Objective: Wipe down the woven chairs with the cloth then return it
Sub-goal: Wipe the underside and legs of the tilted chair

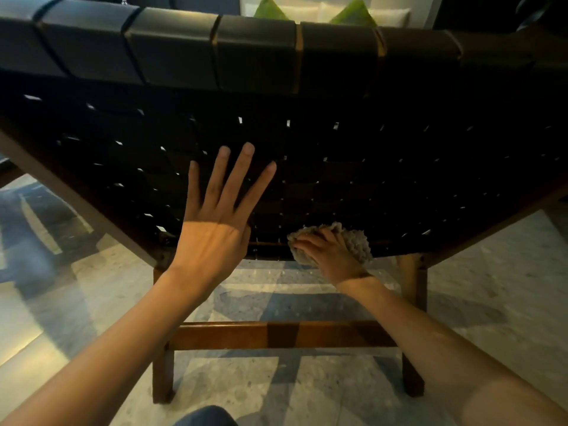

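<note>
The back of a dark woven chair [384, 167] fills the upper view, its black straps set in a brown wooden frame. My left hand [218, 219] lies flat on the weave with fingers straight and spread. My right hand [325, 252] holds a beige knitted cloth [356, 244] against the lower edge of the woven back, fingers curled over it. Part of the cloth is hidden under that hand.
A wooden crossbar [276, 335] and two rear legs [163, 376] stand below on a pale speckled stone floor [491, 272]. Green cushions [353, 13] on a light sofa show beyond the chair top. My knee [206, 418] is at the bottom edge.
</note>
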The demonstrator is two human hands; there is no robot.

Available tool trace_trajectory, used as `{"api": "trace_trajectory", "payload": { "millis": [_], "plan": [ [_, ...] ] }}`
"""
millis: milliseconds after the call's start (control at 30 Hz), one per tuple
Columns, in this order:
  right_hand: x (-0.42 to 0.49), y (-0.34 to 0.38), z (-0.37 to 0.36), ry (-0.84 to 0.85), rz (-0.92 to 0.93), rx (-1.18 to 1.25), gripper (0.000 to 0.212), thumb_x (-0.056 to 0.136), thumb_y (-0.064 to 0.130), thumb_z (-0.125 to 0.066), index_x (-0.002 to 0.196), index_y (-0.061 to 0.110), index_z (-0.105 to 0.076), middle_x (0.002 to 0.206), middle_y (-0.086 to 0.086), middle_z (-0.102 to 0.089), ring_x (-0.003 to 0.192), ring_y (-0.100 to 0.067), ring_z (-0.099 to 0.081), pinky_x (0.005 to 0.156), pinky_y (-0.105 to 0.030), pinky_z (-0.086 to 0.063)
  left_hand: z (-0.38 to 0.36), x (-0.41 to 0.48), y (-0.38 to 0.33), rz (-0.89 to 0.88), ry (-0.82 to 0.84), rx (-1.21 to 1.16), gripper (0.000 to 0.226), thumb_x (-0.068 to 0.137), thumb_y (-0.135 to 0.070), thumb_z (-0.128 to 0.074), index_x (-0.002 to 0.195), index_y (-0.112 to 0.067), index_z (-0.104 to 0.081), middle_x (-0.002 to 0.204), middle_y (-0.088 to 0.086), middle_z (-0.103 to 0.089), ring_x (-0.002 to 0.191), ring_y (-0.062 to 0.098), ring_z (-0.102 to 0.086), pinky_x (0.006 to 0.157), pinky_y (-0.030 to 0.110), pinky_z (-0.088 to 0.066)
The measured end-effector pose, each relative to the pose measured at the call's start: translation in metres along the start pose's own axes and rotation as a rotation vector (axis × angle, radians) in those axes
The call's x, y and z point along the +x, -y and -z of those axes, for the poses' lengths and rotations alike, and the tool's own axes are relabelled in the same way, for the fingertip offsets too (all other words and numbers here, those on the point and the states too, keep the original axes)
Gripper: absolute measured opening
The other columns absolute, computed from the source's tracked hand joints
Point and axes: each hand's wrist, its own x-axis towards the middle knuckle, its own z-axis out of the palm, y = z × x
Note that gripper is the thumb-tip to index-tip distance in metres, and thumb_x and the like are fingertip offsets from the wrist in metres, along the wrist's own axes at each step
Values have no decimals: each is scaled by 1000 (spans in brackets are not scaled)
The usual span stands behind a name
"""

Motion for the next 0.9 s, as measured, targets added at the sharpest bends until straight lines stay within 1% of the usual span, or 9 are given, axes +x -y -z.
{"api": "trace_trajectory", "payload": {
  "millis": [33,100,167,233,367,433,533,700,900],
  "plan": [
    [0,2,6,25,12,-14,50,96,17,-26,144,23,-38,150,3,-34,132,-30,-28,108,-45,-23,2,-1,2,7,1,5,86,80,-4,-61,151,-20,-15,156,11,2,144,34,4,114,61,-8],
    [-5,10,29,-45,3,35,50,93,9,-39,140,22,-46,144,1,-44,124,-27,-28,103,-42,-34,7,-1,7,33,-9,8,86,80,-4,-61,151,-21,-16,156,11,2,143,34,4,114,61,-7],
    [-16,22,58,-283,97,21,50,80,0,-58,126,17,-62,126,-3,-61,108,-25,-36,88,-41,-50,11,-1,15,60,-28,22,87,80,-4,-62,151,-21,-15,156,12,1,143,35,3,114,60,-6],
    [-24,29,86,-501,181,-47,48,80,-4,-62,124,15,-64,122,-4,-65,101,-28,-44,78,-41,-55,13,-4,24,82,-40,37,89,80,-6,-64,151,-21,-13,155,13,1,143,33,6,114,60,-6],
    [-19,25,152,-951,179,-198,42,90,10,-67,130,15,-56,129,1,-60,97,-24,-51,76,-36,-44,14,-10,36,122,-26,3,90,81,-12,-68,151,-22,-11,156,13,1,143,37,3,114,59,-7],
    [-9,23,177,-1066,107,-235,38,89,12,-70,126,17,-61,127,3,-61,97,-22,-48,78,-34,-42,14,-13,36,135,-15,-22,90,81,-12,-67,151,-21,-11,156,13,1,144,36,3,115,59,-7],
    [9,24,195,-1097,8,-253,26,92,9,-64,117,17,-69,118,3,-66,98,-20,-46,75,-36,-51,14,-14,35,145,-5,-41,92,81,-13,-67,152,-23,-8,157,12,3,144,33,7,115,58,-6],
    [29,24,194,-1108,-8,-59,32,89,-5,-60,117,10,-67,117,-4,-66,106,-25,-44,78,-48,-52,11,-15,37,136,10,-53,96,78,-10,-68,152,-23,-8,157,11,5,144,32,9,115,59,-6],
    [45,18,140,-917,130,-140,44,85,-7,-60,124,12,-62,119,-5,-66,97,-25,-44,72,-38,-53,7,-18,43,132,16,-40,91,81,-12,-66,152,-22,-10,156,12,5,144,35,6,114,62,-8]
  ]
}}
